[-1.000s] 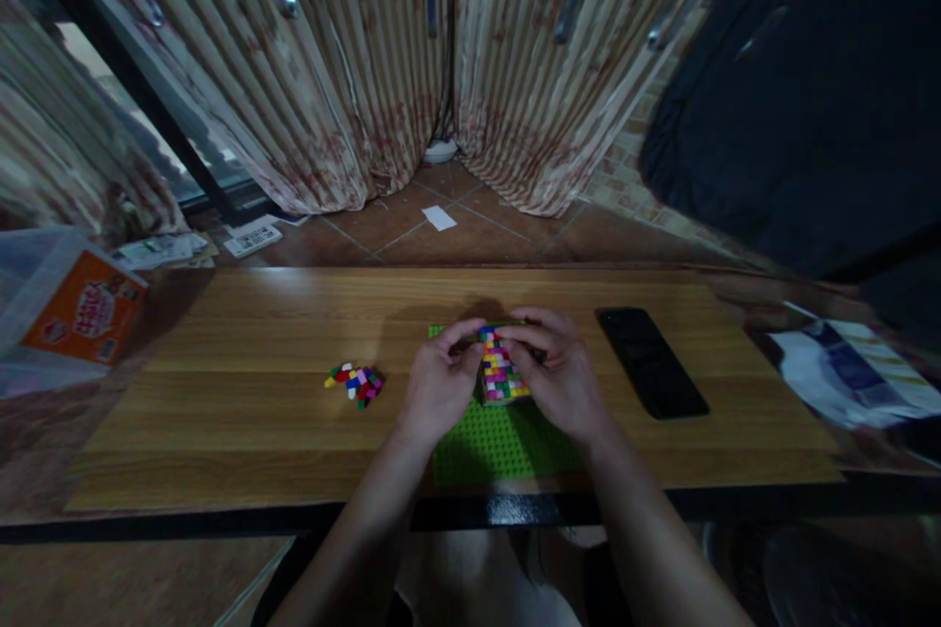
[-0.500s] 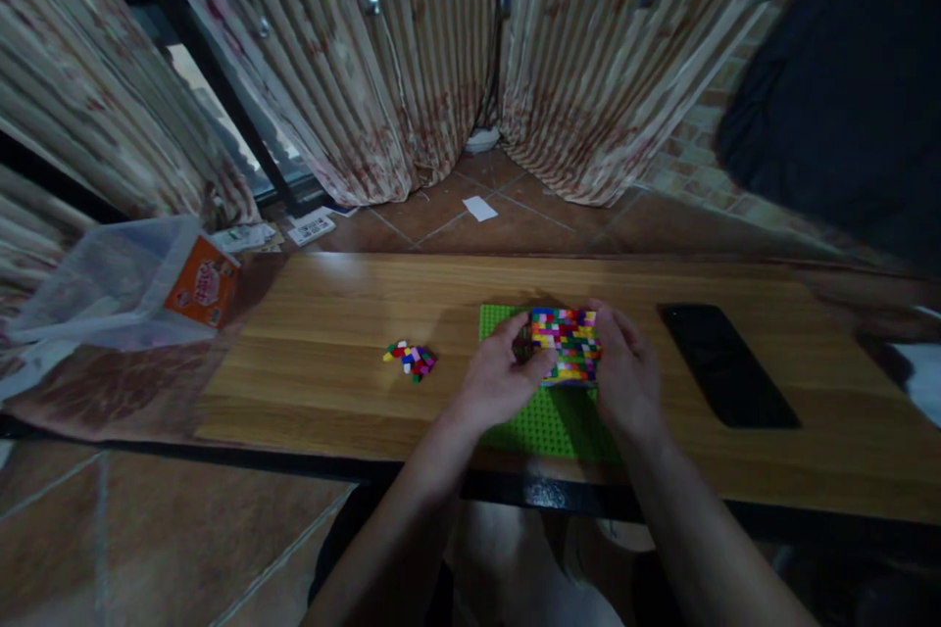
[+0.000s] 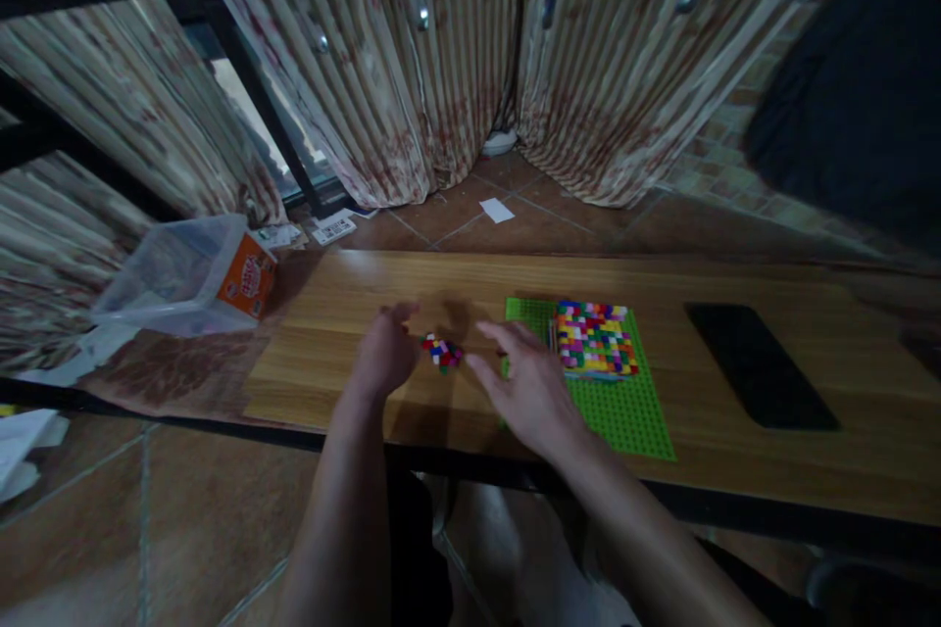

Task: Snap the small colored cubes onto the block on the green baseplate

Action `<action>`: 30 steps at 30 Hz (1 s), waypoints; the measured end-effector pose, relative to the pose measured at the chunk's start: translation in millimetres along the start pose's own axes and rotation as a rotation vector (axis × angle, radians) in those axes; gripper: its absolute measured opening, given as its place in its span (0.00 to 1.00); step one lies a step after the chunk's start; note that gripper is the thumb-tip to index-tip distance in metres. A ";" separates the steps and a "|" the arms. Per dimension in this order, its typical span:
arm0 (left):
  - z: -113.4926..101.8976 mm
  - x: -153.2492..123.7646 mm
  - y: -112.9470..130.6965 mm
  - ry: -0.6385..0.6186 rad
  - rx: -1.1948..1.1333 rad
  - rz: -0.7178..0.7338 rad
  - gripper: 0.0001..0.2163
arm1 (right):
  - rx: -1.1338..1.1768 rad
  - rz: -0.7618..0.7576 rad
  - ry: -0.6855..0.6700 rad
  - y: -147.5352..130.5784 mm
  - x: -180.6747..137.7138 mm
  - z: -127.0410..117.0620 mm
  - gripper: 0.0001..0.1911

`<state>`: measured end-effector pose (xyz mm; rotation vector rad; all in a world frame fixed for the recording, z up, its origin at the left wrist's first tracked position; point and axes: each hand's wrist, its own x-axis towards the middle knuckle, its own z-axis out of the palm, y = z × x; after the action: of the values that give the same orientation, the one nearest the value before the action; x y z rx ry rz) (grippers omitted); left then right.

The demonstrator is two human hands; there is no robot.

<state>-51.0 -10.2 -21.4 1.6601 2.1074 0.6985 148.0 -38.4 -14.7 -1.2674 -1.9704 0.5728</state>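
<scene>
A small pile of colourful toy bricks [image 3: 442, 352] lies on the wooden table between my two hands. My left hand [image 3: 389, 350] is just left of the pile, fingers apart and holding nothing that I can see. On the pile's other side, my right hand [image 3: 525, 380] reaches in from the right with thumb and fingers spread. Behind that hand is a green studded baseplate [image 3: 624, 421], partly covered by it. A block built of many multicoloured bricks [image 3: 597, 338] stands on the baseplate's far part, touched by neither hand.
A black flat slab [image 3: 761, 365] lies on the table [image 3: 330, 313] at the right. Past the table's left end stands a clear plastic bin [image 3: 180, 279] with an orange label. Striped curtains [image 3: 456, 78] hang behind, and a white paper [image 3: 497, 211] lies on the floor.
Both hands have let go of the multicoloured brick block and moved left to either side of the loose bricks. The block stays on the baseplate. The view has shifted left.
</scene>
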 end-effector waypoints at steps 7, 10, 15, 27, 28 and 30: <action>-1.5 -11.0 -22.7 -0.251 0.075 0.216 0.30 | -0.204 0.138 -0.265 -10.1 6.1 55.9 0.35; 1.1 -11.7 -18.0 -0.258 0.056 0.291 0.26 | -0.255 0.149 -0.286 -14.8 11.1 63.0 0.29; 3.3 -8.9 -12.6 -0.256 0.029 0.384 0.19 | -0.289 0.148 -0.330 -18.7 19.1 64.1 0.17; 15.2 -16.5 -1.3 -0.203 0.049 0.362 0.10 | -0.215 0.130 -0.276 0.3 22.2 56.6 0.18; 16.3 -16.8 -0.7 -0.201 0.049 0.357 0.10 | -0.209 0.133 -0.276 0.9 22.5 55.9 0.18; 17.8 -17.0 0.2 -0.208 0.047 0.351 0.10 | -0.201 0.134 -0.278 1.1 23.7 54.3 0.18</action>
<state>-36.7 -23.9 -36.0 2.0590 1.7213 0.5489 101.0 -15.8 -42.8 -1.5201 -2.2282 0.6590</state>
